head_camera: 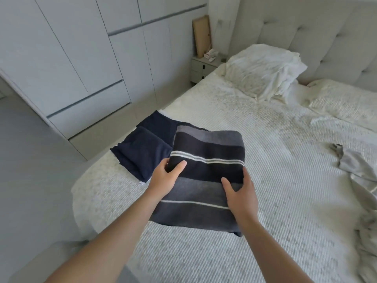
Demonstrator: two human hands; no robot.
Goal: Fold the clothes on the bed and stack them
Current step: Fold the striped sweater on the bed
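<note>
Striped garment, folded, at the centre of the frame, lying on the bed: dark navy and grey bands crossed by thin white lines. Its far half is doubled back over the near half, so the fold's rounded edge faces the upper part of the frame. My left hand grips the left edge of the upper layer, thumb on top and fingers tucked beneath the cloth. My right hand holds the right edge of the same layer, thumb spread across the grey band, the remaining fingers along the side of the fabric; how far they curl under I cannot tell. Both forearms enter from the lower edge of the frame.

Navy garment, folded, left of centre, near the bed's left edge; the striped garment overlaps its right side. Grey garment, unfolded and crumpled, at the right edge of the frame, well apart from the other two.

Pillow, white and rumpled, in the upper right, against a tufted headboard. Nightstand with drawers at upper centre, just beside the bed, with a flat tan board leaning upright behind it. Pale wardrobe doors fill the upper left.
</note>
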